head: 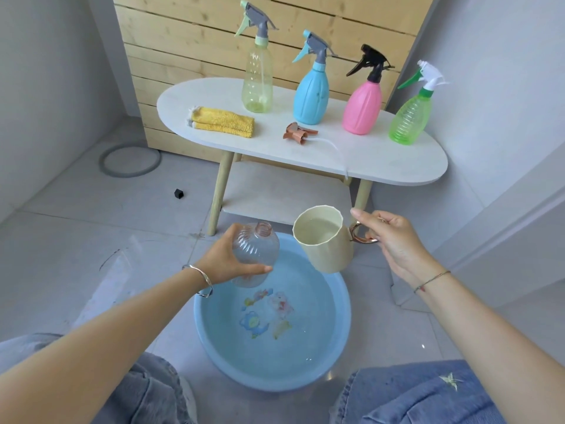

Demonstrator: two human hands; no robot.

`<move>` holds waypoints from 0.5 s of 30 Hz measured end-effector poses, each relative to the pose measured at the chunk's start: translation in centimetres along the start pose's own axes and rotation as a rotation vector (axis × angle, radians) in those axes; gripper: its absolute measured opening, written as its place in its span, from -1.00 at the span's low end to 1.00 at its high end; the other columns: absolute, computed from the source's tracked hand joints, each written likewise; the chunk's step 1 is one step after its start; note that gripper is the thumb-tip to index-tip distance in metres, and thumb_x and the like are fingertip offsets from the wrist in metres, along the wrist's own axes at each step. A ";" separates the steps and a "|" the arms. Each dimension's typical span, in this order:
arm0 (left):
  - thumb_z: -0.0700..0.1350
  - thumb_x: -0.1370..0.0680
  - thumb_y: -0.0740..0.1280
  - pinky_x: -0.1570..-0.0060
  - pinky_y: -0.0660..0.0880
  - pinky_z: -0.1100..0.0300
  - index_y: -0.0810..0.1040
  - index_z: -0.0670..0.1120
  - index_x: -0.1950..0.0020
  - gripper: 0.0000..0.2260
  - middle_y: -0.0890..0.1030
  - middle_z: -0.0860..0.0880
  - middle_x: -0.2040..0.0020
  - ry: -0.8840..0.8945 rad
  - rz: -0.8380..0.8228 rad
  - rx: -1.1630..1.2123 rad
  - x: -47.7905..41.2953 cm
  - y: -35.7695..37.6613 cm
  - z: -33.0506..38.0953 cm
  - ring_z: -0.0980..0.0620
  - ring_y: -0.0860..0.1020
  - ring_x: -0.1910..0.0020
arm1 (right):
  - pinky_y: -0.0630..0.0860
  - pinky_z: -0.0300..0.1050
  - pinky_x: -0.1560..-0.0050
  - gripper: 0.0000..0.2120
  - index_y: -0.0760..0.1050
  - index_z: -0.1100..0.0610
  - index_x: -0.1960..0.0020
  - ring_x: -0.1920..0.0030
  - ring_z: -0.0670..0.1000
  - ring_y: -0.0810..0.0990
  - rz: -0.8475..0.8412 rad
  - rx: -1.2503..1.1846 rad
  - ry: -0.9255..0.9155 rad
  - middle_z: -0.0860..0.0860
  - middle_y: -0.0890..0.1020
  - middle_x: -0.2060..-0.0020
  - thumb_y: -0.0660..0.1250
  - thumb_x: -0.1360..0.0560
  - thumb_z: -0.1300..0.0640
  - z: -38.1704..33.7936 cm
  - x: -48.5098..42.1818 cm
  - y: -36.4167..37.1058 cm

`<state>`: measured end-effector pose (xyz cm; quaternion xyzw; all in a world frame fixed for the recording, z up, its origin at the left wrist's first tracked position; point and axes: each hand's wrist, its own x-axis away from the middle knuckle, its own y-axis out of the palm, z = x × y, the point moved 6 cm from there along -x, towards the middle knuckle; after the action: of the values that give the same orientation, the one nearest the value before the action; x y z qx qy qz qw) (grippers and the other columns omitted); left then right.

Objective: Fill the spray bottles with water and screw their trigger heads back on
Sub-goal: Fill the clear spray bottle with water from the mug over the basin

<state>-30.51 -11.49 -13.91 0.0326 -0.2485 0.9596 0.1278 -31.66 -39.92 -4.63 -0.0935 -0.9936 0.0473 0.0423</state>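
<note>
Denim-clad knees (428,396) frame a blue basin (214,341) of water directly below both grips. Left grip (226,258): fingers and thumb wrapped round the body of a clear ribbed bottle (256,249), held tilted over the basin with its open neck pointing toward the right grip; the bottle appears empty. Right grip (394,240): clenched on the metal handle of a cream cup (324,240), which contains water and sits just beside the bottle neck, with no water leaving it. Status, as judged: filling of this bottle has not begun; pouring and refitting remain. Its brown trigger head (298,134), dip tube attached, lies loose on the white worktop (382,160), well beyond the grips. Standing there with heads fitted are a yellow bottle (257,81), blue bottle (311,96), pink bottle (362,108) and green bottle (408,120). Their fill levels cannot be determined.
</note>
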 end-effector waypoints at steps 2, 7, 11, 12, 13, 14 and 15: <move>0.34 0.00 0.51 -0.07 0.39 0.23 0.34 0.06 -0.27 -0.09 0.50 0.17 -0.09 -0.018 -0.016 -0.025 -0.1 0.2 -0.3 0.15 0.48 -0.07 | 0.21 -0.11 0.14 -0.51 0.30 0.02 0.61 0.51 -0.12 0.22 0.003 0.024 -0.008 -0.14 0.20 0.58 0.49 -0.37 0.07 -0.1 -0.1 0.1; 0.14 -0.15 0.64 -0.12 0.42 0.21 0.35 0.05 -0.26 -0.21 0.52 0.16 -0.11 0.003 -0.047 -0.068 -0.1 1.0 -0.6 0.12 0.50 -0.13 | 0.19 -0.16 0.25 -0.49 0.26 0.02 0.59 0.45 -0.06 0.18 -0.001 0.069 -0.041 -0.10 0.18 0.55 0.50 -0.37 0.08 -0.8 -0.1 0.9; 0.09 -0.19 0.64 -0.17 0.38 0.26 0.32 0.04 -0.34 -0.19 0.51 0.14 -0.19 0.054 -0.043 -0.097 -0.2 1.6 -0.3 0.13 0.48 -0.18 | 0.15 -0.14 0.27 -0.50 0.21 0.06 0.49 0.38 -0.01 0.16 0.005 0.128 -0.062 0.00 0.16 0.47 0.51 -0.35 0.06 -1.3 0.1 1.5; 0.09 -0.20 0.64 -0.16 0.37 0.28 0.31 0.03 -0.36 -0.17 0.50 0.13 -0.20 0.062 -0.042 -0.102 -0.2 1.7 -0.2 0.13 0.47 -0.18 | 0.15 -0.14 0.28 -0.50 0.20 0.08 0.48 0.39 -0.02 0.17 0.003 0.140 -0.062 -0.01 0.17 0.48 0.51 -0.35 0.06 -1.4 0.1 1.6; 0.09 -0.20 0.63 -0.15 0.36 0.29 0.31 0.03 -0.37 -0.17 0.50 0.13 -0.21 0.065 -0.042 -0.103 -0.3 1.8 -0.1 0.13 0.46 -0.18 | 0.16 -0.16 0.28 -0.51 0.20 0.08 0.47 0.41 -0.04 0.18 0.000 0.157 -0.062 -0.04 0.18 0.51 0.51 -0.36 0.07 -1.4 0.0 1.7; 0.09 -0.20 0.63 -0.14 0.36 0.30 0.31 0.04 -0.37 -0.17 0.50 0.13 -0.21 0.067 -0.041 -0.100 -0.3 1.9 0.0 0.12 0.46 -0.19 | 0.18 -0.19 0.29 -0.51 0.21 0.10 0.47 0.45 -0.07 0.20 -0.002 0.175 -0.064 -0.07 0.20 0.55 0.51 -0.36 0.08 -1.5 0.1 1.8; 0.09 -0.20 0.63 -0.13 0.36 0.31 0.31 0.04 -0.37 -0.17 0.50 0.13 -0.21 0.065 -0.044 -0.098 -0.3 1.9 0.0 0.13 0.46 -0.19 | 0.20 -0.21 0.30 -0.52 0.22 0.12 0.47 0.48 -0.10 0.22 -0.004 0.191 -0.068 -0.10 0.21 0.58 0.51 -0.37 0.09 -1.5 0.1 1.9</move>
<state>-30.69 -13.17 -14.89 0.0006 -0.2904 0.9437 0.1584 -31.24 -37.91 -3.28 -0.0856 -0.9856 0.1446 0.0175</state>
